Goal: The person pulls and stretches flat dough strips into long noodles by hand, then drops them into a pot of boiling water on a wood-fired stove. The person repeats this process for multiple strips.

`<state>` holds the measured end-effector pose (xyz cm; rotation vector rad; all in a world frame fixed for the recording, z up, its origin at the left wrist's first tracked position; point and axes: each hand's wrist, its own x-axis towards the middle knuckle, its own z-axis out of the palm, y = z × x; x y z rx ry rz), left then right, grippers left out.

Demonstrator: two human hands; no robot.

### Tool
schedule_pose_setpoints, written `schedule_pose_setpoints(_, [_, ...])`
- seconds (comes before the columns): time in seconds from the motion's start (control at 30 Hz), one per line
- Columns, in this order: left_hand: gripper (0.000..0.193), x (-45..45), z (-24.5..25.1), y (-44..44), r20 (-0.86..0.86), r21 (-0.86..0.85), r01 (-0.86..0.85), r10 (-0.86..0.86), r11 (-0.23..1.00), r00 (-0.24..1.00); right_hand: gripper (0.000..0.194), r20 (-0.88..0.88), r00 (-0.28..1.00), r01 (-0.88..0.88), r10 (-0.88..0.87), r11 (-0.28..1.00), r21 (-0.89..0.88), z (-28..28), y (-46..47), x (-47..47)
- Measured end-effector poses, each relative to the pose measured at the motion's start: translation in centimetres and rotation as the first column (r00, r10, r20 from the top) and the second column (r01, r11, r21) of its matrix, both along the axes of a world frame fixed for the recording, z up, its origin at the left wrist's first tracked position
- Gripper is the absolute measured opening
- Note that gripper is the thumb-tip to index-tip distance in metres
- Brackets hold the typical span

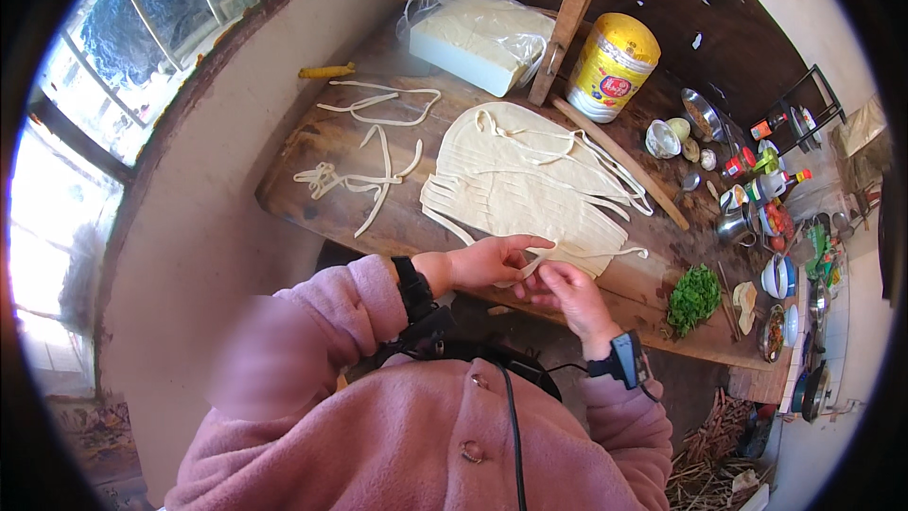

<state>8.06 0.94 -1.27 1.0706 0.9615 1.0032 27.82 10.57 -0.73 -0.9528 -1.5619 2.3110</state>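
Observation:
A large sheet of pale dough (pixel 489 202), cut into many narrow strips along its near part, lies on a wooden table. At its near edge, my left hand (pixel 482 262) pinches a dough strip (pixel 537 264) between thumb and fingers, index finger stretched out over the dough. My right hand (pixel 573 298) holds the same strip close beside it, its fingertips partly hidden. Loose noodle strips (pixel 386 177) lie tangled to the left of the sheet, with another looped strip (pixel 397 117) beyond them. More loose strips rest on top of the sheet and along its right side.
A wooden rolling pin (pixel 624 163) lies right of the dough. Behind stand a white block in clear plastic (pixel 461 50), an upright wooden piece (pixel 567 32) and a yellow tub (pixel 613 71). Green leaves (pixel 694 299), a metal jug (pixel 738 225), bowls and bottles crowd the right.

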Motion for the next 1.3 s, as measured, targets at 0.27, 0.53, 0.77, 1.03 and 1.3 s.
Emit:
schedule_pose_setpoints(0.27, [0.041,0.2,-0.4,-0.5,-0.203,-0.021,-0.166,0.159,0.986,0.966,0.014,-0.169,0.959,0.237,-0.227,0.971,0.039,-1.2,-1.7,-2.1])
schedule_pose_setpoints(0.53, [0.010,-1.0,-0.9,-1.3,-0.065,-0.062,-0.186,0.182,0.981,0.981,0.013,-0.278,0.834,0.486,-0.477,0.873,-0.039,0.9,1.7,-1.0])
schedule_pose_setpoints(0.77, [0.011,-3.0,-1.9,-1.9,-0.164,-0.076,-0.180,0.166,0.981,0.972,0.012,-0.361,0.714,0.634,-0.600,0.773,-0.030,3.0,5.2,1.6])
schedule_pose_setpoints(1.03, [0.018,-3.4,-2.2,-2.1,-0.494,0.150,-0.161,0.215,0.976,0.842,0.014,-0.377,0.646,0.703,-0.664,0.709,-0.044,2.6,7.8,2.9])
schedule_pose_setpoints(1.3, [0.021,-2.6,-1.6,-1.4,-0.235,0.051,-0.233,0.239,0.971,0.942,0.029,0.665,0.679,-0.458,-0.312,0.527,0.716,1.0,8.5,4.4])
